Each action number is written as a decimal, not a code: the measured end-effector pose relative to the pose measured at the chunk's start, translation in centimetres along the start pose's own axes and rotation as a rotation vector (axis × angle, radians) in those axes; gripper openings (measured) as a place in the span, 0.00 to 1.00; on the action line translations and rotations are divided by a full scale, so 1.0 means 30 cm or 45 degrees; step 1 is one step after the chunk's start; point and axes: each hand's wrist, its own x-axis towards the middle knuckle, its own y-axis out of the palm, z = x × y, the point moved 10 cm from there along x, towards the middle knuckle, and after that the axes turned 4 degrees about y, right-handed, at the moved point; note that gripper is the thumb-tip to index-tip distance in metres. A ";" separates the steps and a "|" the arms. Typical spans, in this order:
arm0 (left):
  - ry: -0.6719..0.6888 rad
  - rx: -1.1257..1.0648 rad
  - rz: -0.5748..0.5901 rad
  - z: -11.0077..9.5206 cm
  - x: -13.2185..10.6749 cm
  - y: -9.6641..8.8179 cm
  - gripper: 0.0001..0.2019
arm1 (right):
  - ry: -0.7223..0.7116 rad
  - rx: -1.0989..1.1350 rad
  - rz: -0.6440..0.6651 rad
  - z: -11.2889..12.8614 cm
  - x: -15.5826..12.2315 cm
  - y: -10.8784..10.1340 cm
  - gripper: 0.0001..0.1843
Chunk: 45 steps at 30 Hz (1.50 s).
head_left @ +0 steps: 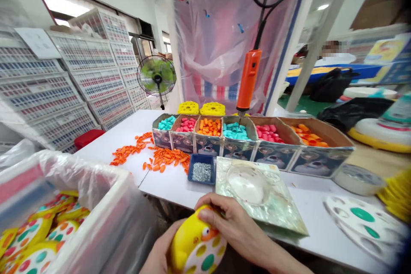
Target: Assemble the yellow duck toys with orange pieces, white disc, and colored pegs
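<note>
A yellow toy duck [195,246] with a white panel of coloured dots sits low in view, below the table's front edge. My right hand [236,227] lies over its top, fingers curled round it. My left hand [159,254] cups it from the left underneath; only part of that hand shows. Just beyond lies a clear plastic blister tray [257,192] on the white table [170,184].
A row of cardboard bins [250,137] holds teal, pink and orange pieces. Loose orange pieces [160,156] lie left. A blue dish of screws [201,171], a hanging orange screwdriver [248,81], a lined box of finished ducks [41,231] and white discs [362,218] surround.
</note>
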 end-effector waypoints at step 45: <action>0.058 -0.673 -0.323 0.076 -0.064 -0.247 0.21 | 0.282 0.393 -0.169 -0.244 0.194 0.102 0.22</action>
